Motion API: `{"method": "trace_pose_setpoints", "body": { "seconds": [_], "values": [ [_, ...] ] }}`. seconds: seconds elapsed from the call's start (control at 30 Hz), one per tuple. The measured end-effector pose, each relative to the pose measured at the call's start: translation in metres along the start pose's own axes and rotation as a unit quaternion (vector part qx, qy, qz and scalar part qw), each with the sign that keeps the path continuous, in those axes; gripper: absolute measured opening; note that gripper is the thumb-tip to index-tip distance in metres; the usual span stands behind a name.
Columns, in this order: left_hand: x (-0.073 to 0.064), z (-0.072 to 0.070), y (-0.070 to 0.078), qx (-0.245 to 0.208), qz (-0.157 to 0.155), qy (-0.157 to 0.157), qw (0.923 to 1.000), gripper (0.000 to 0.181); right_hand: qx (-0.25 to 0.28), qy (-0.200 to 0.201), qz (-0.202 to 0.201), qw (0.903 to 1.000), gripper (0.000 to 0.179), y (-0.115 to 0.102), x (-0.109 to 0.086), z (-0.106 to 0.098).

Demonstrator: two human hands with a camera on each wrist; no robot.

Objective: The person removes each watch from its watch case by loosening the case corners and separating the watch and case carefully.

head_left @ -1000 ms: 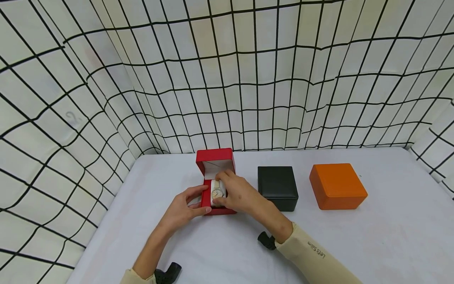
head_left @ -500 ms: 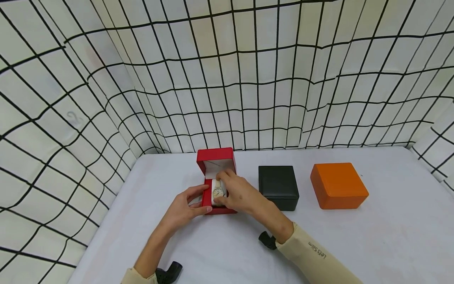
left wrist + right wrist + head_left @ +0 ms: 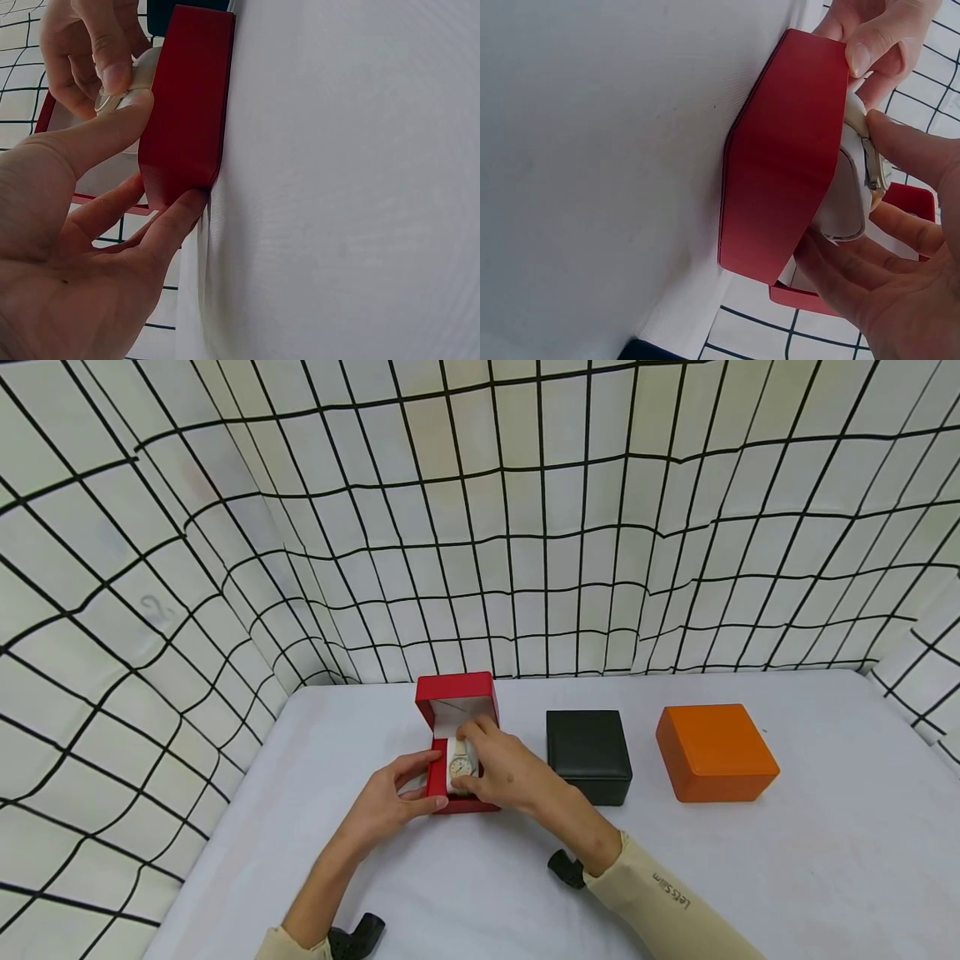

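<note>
A red watch box (image 3: 468, 807) stands on the white-covered table with its hinged lid raised. Inside is a wristwatch (image 3: 461, 766) with a pale strap, wrapped round a white cushion (image 3: 844, 199) that sticks up above the box wall. My left hand (image 3: 382, 803) grips the box at its left side, thumb on the front rim and fingers against the side wall (image 3: 187, 105). With my right hand (image 3: 512, 768) I hold the watch and its cushion, thumb at the near end and fingers at the far end. That hand covers the right part of the cushion.
To the right stands a closed black box (image 3: 587, 747), close to my right wrist. An orange box (image 3: 716, 756) sits farther right, also closed. Black netting (image 3: 543, 568) over white sheeting rises behind the table and along its sides.
</note>
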State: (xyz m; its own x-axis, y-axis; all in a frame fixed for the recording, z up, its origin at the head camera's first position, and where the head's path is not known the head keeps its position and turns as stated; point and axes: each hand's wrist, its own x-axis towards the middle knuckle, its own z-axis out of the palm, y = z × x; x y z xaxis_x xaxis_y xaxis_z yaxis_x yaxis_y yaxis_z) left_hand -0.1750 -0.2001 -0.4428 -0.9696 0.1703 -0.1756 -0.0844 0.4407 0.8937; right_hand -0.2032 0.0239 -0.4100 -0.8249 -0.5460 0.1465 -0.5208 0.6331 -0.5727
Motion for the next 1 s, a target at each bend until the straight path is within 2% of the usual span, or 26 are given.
{"method": "trace_pose_setpoints", "body": {
  "seconds": [0.3,1.0],
  "values": [
    [0.0002,0.0004,0.0019,0.001,0.001,0.0,1.0,0.071,0.002,0.008,-0.014,0.9999,0.058,0.0016,0.0,-0.0017],
    [-0.0005,0.0015,0.0053,0.0,-0.008,0.0,1.0,0.071,0.064,0.026,-0.006,0.9976,0.054,0.0015,0.0025,-0.0073]
  ]
}}
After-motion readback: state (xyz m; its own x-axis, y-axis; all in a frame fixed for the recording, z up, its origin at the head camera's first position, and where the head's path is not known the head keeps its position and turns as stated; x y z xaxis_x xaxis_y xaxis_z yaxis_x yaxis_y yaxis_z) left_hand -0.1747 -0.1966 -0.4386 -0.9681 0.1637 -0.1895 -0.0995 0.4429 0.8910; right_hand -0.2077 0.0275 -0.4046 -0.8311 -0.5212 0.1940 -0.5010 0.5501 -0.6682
